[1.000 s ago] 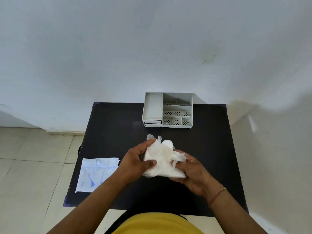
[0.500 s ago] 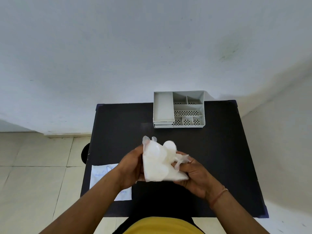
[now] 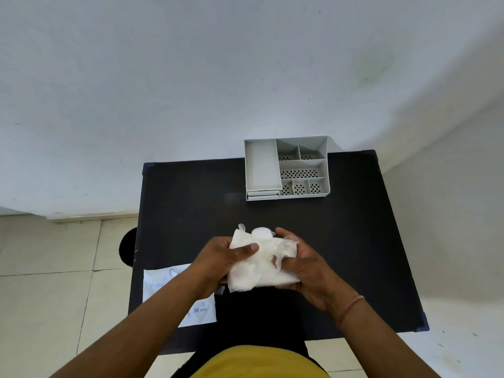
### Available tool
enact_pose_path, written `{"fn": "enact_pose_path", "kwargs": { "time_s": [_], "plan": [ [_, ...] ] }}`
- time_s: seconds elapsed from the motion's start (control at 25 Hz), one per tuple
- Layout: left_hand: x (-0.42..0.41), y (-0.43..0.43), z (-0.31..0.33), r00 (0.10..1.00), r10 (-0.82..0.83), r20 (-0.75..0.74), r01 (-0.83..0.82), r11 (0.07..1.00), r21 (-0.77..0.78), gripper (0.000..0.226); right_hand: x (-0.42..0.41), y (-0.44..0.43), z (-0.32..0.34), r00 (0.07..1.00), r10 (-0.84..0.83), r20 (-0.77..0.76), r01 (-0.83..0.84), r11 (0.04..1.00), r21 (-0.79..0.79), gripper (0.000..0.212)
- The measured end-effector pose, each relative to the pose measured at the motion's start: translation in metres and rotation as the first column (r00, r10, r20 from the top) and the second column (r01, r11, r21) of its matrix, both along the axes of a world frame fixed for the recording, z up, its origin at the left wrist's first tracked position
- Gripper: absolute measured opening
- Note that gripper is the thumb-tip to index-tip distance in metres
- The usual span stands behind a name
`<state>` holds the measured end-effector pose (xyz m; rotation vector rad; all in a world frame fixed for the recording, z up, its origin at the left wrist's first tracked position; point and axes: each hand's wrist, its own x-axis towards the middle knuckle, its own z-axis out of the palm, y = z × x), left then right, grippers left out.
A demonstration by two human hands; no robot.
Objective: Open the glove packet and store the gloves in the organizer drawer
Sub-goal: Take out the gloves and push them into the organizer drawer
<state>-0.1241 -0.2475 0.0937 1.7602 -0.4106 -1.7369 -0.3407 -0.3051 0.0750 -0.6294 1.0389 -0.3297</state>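
Gloves [image 3: 259, 266], a crumpled white bundle, serve as the landmark here: they sit above the near middle of the black tabletop [image 3: 191, 208], held between both hands, and whether they touch the surface cannot be told. How many gloves make up the bundle is also unclear, since the thin layers blur into each other.

Left of the gloves, at the tabletop's near-left edge, lies the glove packet [image 3: 201, 309], flat and white with faint blue print; the left forearm crosses it and hides its middle, and only "100" and a CE mark read clearly. Further left of it, a dark round shape [image 3: 126, 248] shows beside the tabletop, too partial to identify.

The left hand [image 3: 218, 261] has its grip clamped on the bundle's left side, thumb pressed across the top, fingers hidden underneath. The right hand [image 3: 308, 268] closes its grip on the right side, thumb tucked into loose translucent glove fingers, the rest of its fingers curled beneath and out of sight.

Beyond the gloves and slightly to their right, well apart, the grey organizer [image 3: 286, 170] stands at the far edge, its drawer fronts [image 3: 263, 194] showing low on its left side, seemingly closed.
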Motion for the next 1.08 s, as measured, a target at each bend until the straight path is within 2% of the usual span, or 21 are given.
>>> {"fn": "enact_pose_path", "kwargs": {
  "time_s": [0.12,0.24,0.28,0.32,0.4,0.44,0.48,0.6,0.68,0.76,0.84,0.96,1.0,1.08],
  "plan": [
    [-0.002,-0.002,-0.007,0.995,0.032,0.095,-0.029,0.999,-0.034,0.019,0.004,0.001,0.002,0.998,-0.052,0.02,0.051,0.996,0.071,0.058],
    [-0.002,-0.005,-0.012,0.994,0.049,0.099,-0.042,0.996,-0.077,0.014,0.006,0.001,-0.002,0.949,-0.215,0.23,0.149,0.951,0.272,0.019],
    [-0.001,-0.005,-0.014,0.994,0.051,0.095,-0.042,0.995,-0.091,0.012,0.004,0.001,-0.005,0.917,-0.282,0.282,0.178,0.922,0.345,0.018],
    [0.0,-0.006,-0.017,0.995,0.048,0.09,-0.039,0.994,-0.103,0.012,0.0,0.001,-0.008,0.894,-0.326,0.306,0.19,0.897,0.399,0.032],
    [0.002,-0.007,-0.021,0.995,0.044,0.091,-0.033,0.992,-0.121,0.016,-0.006,0.001,-0.014,0.868,-0.396,0.301,0.193,0.826,0.53,0.074],
    [0.003,-0.008,-0.023,0.995,0.039,0.094,-0.027,0.992,-0.126,0.017,-0.008,0.0,-0.018,0.86,-0.41,0.304,0.181,0.802,0.57,0.084],
    [0.003,-0.009,-0.026,0.995,0.032,0.094,-0.019,0.991,-0.133,0.018,-0.009,-0.001,-0.021,0.859,-0.41,0.306,0.168,0.791,0.588,0.086],
    [0.004,-0.01,-0.031,0.998,0.003,0.062,0.006,0.989,-0.15,0.019,-0.001,-0.006,-0.012,0.909,-0.347,0.229,0.178,0.823,0.54,0.056],
    [0.002,-0.012,-0.033,0.998,-0.016,0.053,0.024,0.987,-0.156,0.015,0.004,-0.007,-0.007,0.975,-0.181,0.128,0.111,0.897,0.428,0.04],
    [-0.002,-0.016,-0.032,0.997,-0.037,0.07,0.046,0.989,-0.139,0.013,0.009,-0.008,-0.005,0.998,-0.051,-0.036,0.059,0.961,0.272,0.025],
    [-0.003,-0.021,-0.03,0.999,-0.045,0.019,0.046,0.996,-0.077,0.022,0.011,-0.008,-0.005,0.992,-0.039,-0.123,0.057,0.987,0.149,0.026],
    [0.007,-0.024,-0.023,0.959,-0.053,-0.278,0.065,0.997,0.037,0.035,0.009,-0.01,-0.002,0.982,-0.086,-0.166,0.108,0.986,0.129,0.028],
    [0.011,-0.025,-0.021,0.944,-0.094,-0.315,0.108,0.994,0.029,0.036,0.006,-0.01,-0.001,0.981,-0.091,-0.169,0.115,0.983,0.14,0.025],
    [0.012,-0.025,-0.022,0.945,-0.203,-0.255,0.202,0.979,-0.03,0.044,-0.002,-0.012,0.0,0.988,-0.096,-0.124,0.121,0.971,0.208,0.023]
  ]
}}
